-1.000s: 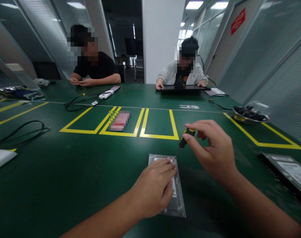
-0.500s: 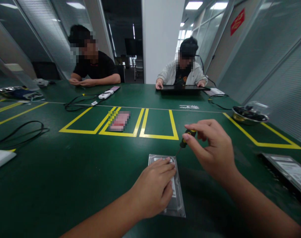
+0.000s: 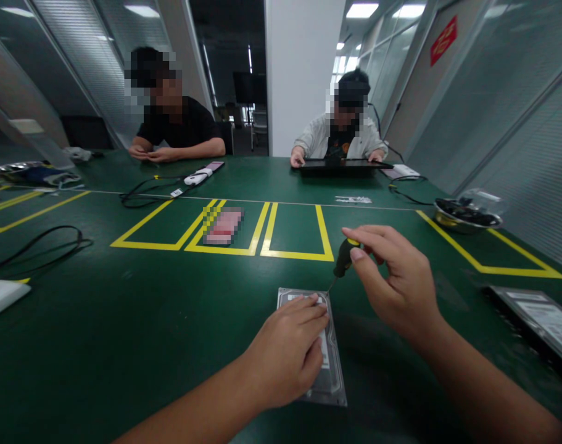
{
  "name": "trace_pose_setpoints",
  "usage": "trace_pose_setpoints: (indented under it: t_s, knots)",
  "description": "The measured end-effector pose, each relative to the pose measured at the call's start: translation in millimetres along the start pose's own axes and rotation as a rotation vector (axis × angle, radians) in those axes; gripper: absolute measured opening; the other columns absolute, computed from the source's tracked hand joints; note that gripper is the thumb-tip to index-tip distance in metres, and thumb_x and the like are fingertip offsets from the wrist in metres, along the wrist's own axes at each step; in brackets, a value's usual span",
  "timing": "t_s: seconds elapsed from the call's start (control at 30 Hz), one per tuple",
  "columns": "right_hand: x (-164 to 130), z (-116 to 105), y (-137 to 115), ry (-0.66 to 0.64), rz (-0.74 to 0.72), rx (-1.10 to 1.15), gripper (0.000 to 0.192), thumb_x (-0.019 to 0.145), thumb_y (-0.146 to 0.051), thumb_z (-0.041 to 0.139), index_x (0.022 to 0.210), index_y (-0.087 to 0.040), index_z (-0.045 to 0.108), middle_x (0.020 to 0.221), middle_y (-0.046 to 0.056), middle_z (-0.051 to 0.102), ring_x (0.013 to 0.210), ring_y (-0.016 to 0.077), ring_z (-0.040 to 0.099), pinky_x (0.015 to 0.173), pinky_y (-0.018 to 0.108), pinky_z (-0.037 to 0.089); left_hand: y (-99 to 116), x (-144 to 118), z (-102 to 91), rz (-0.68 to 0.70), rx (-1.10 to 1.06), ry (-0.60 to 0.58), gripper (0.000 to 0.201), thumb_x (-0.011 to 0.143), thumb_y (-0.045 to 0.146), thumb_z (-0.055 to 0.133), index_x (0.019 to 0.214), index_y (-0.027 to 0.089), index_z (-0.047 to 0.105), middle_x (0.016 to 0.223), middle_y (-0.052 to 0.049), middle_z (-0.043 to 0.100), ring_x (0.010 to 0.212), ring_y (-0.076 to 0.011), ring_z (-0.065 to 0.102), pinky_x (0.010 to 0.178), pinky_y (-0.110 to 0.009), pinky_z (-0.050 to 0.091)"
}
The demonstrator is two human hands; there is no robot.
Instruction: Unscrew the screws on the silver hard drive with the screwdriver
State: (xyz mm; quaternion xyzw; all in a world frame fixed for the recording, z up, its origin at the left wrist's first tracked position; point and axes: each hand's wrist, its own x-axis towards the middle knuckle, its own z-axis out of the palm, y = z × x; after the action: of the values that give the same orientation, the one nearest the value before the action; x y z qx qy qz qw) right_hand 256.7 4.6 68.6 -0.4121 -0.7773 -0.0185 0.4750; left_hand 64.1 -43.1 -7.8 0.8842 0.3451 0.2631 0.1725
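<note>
A silver hard drive [image 3: 332, 376] with a white label lies flat on the table in front of me. My left hand [image 3: 287, 345] rests palm down across it, fingers laid over the upper part and hiding much of the label. In my right hand [image 3: 396, 277] is a small black screwdriver [image 3: 343, 258] with a yellow-marked end, pinched between thumb and fingers. Its shaft slants down to the left, and the tip meets the drive's far right corner. Whether a screw sits under the tip is too small to see.
Another hard drive [image 3: 540, 317] lies at the right. Beyond it stands a metal bowl [image 3: 468, 221] of dark items. Yellow tape outlines [image 3: 297, 253] mark the green table [image 3: 146, 320]. Cables and a white device [image 3: 5, 298] are at left. Two people sit opposite, one holding a dark panel [image 3: 340, 168].
My right fingers have shifted on the screwdriver's handle, which stands slightly steeper and shows more of its length. The tip stays at the same corner. My left hand has not moved.
</note>
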Motion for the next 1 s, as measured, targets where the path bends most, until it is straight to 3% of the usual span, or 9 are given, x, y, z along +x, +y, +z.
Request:
trace_pose_setpoints:
  t_s: [0.2,0.3,0.73,1.0]
  knots:
    - [0.6,0.2,0.9,0.077,0.039,-0.075,0.014,0.083,-0.025,0.071,0.094,-0.016,0.066,0.081,0.002,0.057,0.067,0.0128,0.047,0.061,0.029,0.041,1.6,-0.1,-1.1,-0.002,-0.005,-0.001,0.043,0.088,0.016,0.05,0.13,0.012,0.061,0.138,-0.008,0.059,0.135,-0.022,0.046,0.118,-0.042,0.033]
    - [1.3,0.9,1.3,0.078,0.048,-0.052,0.011,0.086,-0.026,0.067,0.09,-0.016,0.066,0.084,0.003,0.057,0.072,0.0138,0.05,0.064,0.029,0.042,1.7,0.5,-1.2,-0.001,-0.007,0.0,0.043,0.088,0.015,0.049,0.129,0.012,0.061,0.137,-0.008,0.059,0.134,-0.0219,0.046,0.118,-0.042,0.034]
    - [-0.6,1.2,-0.1,0.062,0.07,-0.046,0.021,0.089,-0.019,0.058,0.107,-0.019,0.066,0.09,0.003,0.066,0.075,0.0146,0.058,0.066,0.03,0.045,0.9,0.9,-0.8,-0.001,0.003,-0.002,0.043,0.088,0.016,0.049,0.13,0.012,0.061,0.138,-0.009,0.058,0.135,-0.022,0.046,0.119,-0.042,0.032]
    - [0.9,0.2,0.7,0.062,0.022,-0.064,0.015,0.086,-0.023,0.064,0.101,-0.02,0.066,0.094,0.004,0.066,0.081,0.0174,0.059,0.07,0.032,0.048,1.5,-0.4,-1.5,-0.004,-0.005,0.001,0.043,0.089,0.016,0.048,0.13,0.012,0.061,0.138,-0.009,0.058,0.135,-0.0226,0.047,0.118,-0.043,0.033]
